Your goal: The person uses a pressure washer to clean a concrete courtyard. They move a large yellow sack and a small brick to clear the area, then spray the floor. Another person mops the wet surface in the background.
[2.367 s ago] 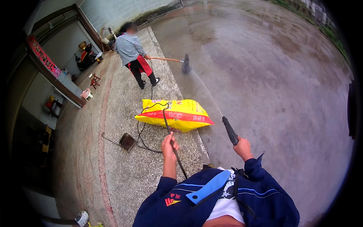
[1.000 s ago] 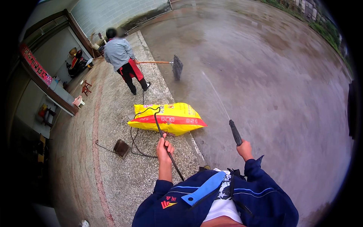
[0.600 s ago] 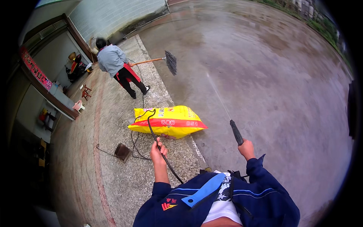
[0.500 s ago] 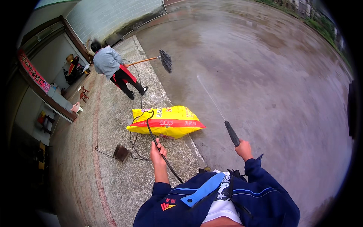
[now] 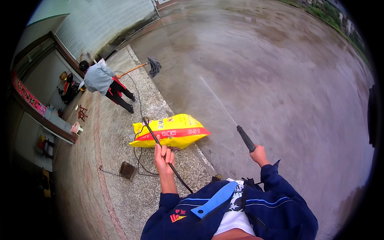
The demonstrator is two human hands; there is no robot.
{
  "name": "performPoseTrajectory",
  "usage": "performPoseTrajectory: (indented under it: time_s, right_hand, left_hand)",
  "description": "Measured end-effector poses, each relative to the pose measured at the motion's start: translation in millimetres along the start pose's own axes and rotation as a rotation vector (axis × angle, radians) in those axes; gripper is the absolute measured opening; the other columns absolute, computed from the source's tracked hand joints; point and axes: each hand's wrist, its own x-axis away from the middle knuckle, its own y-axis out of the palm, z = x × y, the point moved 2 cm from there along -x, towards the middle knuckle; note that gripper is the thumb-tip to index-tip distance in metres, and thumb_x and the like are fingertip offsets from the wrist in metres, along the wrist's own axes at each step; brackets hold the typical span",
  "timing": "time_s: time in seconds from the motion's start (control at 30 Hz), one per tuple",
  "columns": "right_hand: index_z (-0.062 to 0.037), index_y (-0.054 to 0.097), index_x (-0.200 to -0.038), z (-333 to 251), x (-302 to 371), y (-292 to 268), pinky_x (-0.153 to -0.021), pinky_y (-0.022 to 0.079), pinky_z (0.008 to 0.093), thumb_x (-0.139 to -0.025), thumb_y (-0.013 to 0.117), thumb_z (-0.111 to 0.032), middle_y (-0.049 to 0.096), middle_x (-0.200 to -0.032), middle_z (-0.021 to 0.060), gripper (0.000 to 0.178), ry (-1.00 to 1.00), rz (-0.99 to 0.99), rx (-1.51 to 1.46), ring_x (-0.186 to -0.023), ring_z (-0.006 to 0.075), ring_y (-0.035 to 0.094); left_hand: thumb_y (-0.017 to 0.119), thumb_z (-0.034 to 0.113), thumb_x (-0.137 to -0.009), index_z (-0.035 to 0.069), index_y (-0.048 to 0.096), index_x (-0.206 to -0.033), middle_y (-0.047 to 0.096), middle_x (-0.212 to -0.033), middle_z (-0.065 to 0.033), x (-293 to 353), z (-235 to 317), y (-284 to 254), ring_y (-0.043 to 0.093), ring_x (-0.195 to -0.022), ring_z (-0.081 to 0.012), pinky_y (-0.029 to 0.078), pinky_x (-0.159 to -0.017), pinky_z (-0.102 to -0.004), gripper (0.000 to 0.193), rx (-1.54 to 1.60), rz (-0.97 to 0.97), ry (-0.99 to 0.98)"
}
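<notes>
My right hand [image 5: 260, 155] is closed round the grip of a black pressure washer gun [image 5: 245, 138]. A thin jet of water [image 5: 218, 99] shoots from its tip, up and to the left over the wet concrete. In my left hand [image 5: 163, 157] is a black hose [image 5: 176, 173], held between thumb and fingers. The hose runs from by my waist up to a large yellow and red sack [image 5: 170, 132], which lies on its side just beyond my left hand. Where the hose's far end goes behind the sack's top is hard to make out.
Ahead on the left a person [image 5: 100, 79] holds a mop [image 5: 153, 67] over the pavement's edge. A long-handled dustpan [image 5: 127, 171] and a thin cable [image 5: 141, 165] lie on the pebbled strip. Small stools [image 5: 77, 128] stand near the doorways. Wet concrete [image 5: 296, 120] spreads right.
The person with the mop and the sack appear further left in view. My left hand has risen slightly and the hose lies straighter. Water still sprays from the gun.
</notes>
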Motion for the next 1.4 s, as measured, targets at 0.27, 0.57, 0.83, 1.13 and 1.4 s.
performPoseTrajectory:
  time_s: [0.27, 0.57, 0.83, 1.13, 1.4]
  right_hand:
    - [0.0020, 0.071, -0.091, 151.7, 67.2, -53.0, -0.078, 0.053, 0.0498, -0.077, 0.066, -0.017, 0.067, -0.086, 0.0296, 0.024, 0.230, 0.035, 0.016, -0.088, 0.0465, 0.065]
    - [-0.0053, 0.071, -0.099, 167.4, 92.4, -50.9, -0.082, 0.052, 0.0528, -0.078, 0.064, -0.017, 0.067, -0.091, 0.0279, 0.025, 0.263, -0.011, 0.029, -0.091, 0.0471, 0.064]
    - [-0.0074, 0.071, -0.098, 169.2, 82.3, -71.5, -0.081, 0.052, 0.0529, -0.077, 0.063, -0.016, 0.069, -0.090, 0.0249, 0.024, 0.242, -0.031, 0.023, -0.090, 0.0458, 0.064]
    - [-0.0066, 0.072, -0.100, 193.0, 50.4, -76.7, -0.078, 0.052, 0.0518, -0.076, 0.065, -0.014, 0.067, -0.088, 0.0276, 0.027, 0.185, -0.003, -0.106, -0.088, 0.0460, 0.065]
    - [-0.0053, 0.072, -0.098, 223.6, 47.5, -88.1, -0.078, 0.052, 0.0528, -0.077, 0.063, -0.013, 0.067, -0.086, 0.0278, 0.025, 0.135, 0.062, -0.055, -0.086, 0.0463, 0.065]
  left_hand:
    - [0.037, 0.027, -0.109, 0.014, 0.039, -0.149, 0.036, -0.067, 0.0042, 13.4, -41.3, 54.1, 0.031, -0.044, -0.0041, 0.033, -0.039, -0.0210, 0.042, 0.003, -0.118, -0.124]
    - [0.036, 0.026, -0.109, 0.014, 0.038, -0.149, 0.038, -0.068, 0.0042, 14.0, -125.2, 41.5, 0.035, -0.046, -0.0051, 0.037, -0.041, -0.0226, 0.042, 0.078, -0.069, -0.311]
    - [0.038, 0.028, -0.109, 0.017, 0.041, -0.147, 0.036, -0.069, 0.0053, 36.0, -152.6, 69.5, 0.033, -0.046, -0.0041, 0.036, -0.041, -0.0210, 0.040, -0.004, -0.054, -0.286]
    - [0.040, 0.030, -0.108, 0.014, 0.041, -0.145, 0.036, -0.068, 0.0046, 71.9, -135.2, 167.5, 0.031, -0.042, -0.0034, 0.033, -0.037, -0.0206, 0.041, -0.128, -0.174, -0.171]
    - [0.042, 0.026, -0.107, 0.010, 0.039, -0.147, 0.046, -0.072, 0.0024, 91.5, -192.7, 179.9, 0.036, -0.042, -0.0055, 0.036, -0.039, -0.0232, 0.042, -0.151, -0.217, -0.316]
